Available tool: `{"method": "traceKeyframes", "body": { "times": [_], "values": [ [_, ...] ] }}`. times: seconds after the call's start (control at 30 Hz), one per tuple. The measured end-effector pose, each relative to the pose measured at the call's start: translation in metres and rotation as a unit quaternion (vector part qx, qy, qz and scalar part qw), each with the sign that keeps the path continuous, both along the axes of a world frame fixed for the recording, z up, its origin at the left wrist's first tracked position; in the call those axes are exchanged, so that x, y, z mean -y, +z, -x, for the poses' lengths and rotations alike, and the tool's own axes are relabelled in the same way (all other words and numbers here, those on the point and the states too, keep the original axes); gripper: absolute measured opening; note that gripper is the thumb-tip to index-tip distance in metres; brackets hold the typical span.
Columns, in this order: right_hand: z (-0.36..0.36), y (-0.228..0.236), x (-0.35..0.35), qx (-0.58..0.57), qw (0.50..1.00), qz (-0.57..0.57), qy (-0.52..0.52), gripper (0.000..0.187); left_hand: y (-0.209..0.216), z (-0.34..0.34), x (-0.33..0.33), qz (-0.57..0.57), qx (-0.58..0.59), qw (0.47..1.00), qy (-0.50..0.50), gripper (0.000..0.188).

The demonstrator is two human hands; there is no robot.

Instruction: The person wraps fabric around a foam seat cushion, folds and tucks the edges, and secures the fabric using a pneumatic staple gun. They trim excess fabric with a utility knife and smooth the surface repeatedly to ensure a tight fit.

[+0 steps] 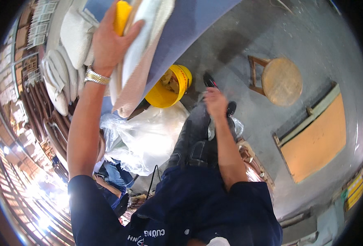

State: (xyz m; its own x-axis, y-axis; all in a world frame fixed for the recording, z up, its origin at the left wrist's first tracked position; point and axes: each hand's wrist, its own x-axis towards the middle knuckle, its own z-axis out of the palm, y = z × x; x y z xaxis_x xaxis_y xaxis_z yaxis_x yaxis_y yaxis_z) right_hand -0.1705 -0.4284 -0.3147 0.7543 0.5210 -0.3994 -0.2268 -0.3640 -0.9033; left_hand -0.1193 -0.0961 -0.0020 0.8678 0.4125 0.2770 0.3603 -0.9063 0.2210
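At the top left, my left hand [109, 43] is around a plain yellow object [122, 18], its thumb stretched over a pale padded piece [144, 49]. The yellow object's kind cannot be told, and the fingertips run past the upper edge of the picture. The padded pieces stand layered at the edge of a blue-grey surface [177, 33]. Lower and to the right, my right hand [216, 101] hangs over my legs. Motion smears its fingers, and no held thing can be made out.
A yellow bucket [177, 96] with scraps in it stands beside clear plastic sheeting [148, 137]. Further right are a round wooden stool [282, 81] and an orange-tan board [317, 139]. White cushions [73, 39] pile up at left. Another person's arm [109, 186] shows at lower left.
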Motion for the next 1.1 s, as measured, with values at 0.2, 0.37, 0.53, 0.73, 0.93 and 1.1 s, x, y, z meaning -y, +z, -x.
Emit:
{"method": "traceKeyframes", "body": {
  "times": [0.2, 0.37, 0.53, 0.73, 0.93, 1.1],
  "values": [
    [0.102, -0.103, -0.09, -0.147, 0.985, 0.011, 0.085, 0.034, 0.004, 0.009, -0.009, 0.012, -0.031, 0.997, 0.063, 0.083],
    [0.093, -0.146, -0.107, -0.094, 0.938, 0.215, 0.255, 0.06, -0.008, 0.031, -0.044, 0.033, -0.017, 0.996, 0.081, 0.069],
    [0.115, -0.203, -0.166, -0.178, 0.89, 0.268, 0.322, 0.076, -0.01, 0.056, -0.052, 0.012, 0.011, 0.994, 0.109, 0.066],
    [0.066, -0.242, -0.194, -0.124, 0.901, 0.242, 0.339, 0.077, -0.007, 0.045, -0.062, 0.105, 0.048, 0.984, 0.134, 0.072],
    [-0.148, -0.235, -0.128, 0.173, 0.847, 0.263, 0.429, 0.068, 0.013, 0.027, -0.064, 0.159, 0.032, 0.982, 0.093, 0.086],
    [-0.312, -0.254, -0.053, 0.34, 0.738, 0.311, 0.493, 0.036, 0.009, 0.021, -0.072, 0.213, 0.02, 0.969, 0.125, 0.087]
  ]
}}
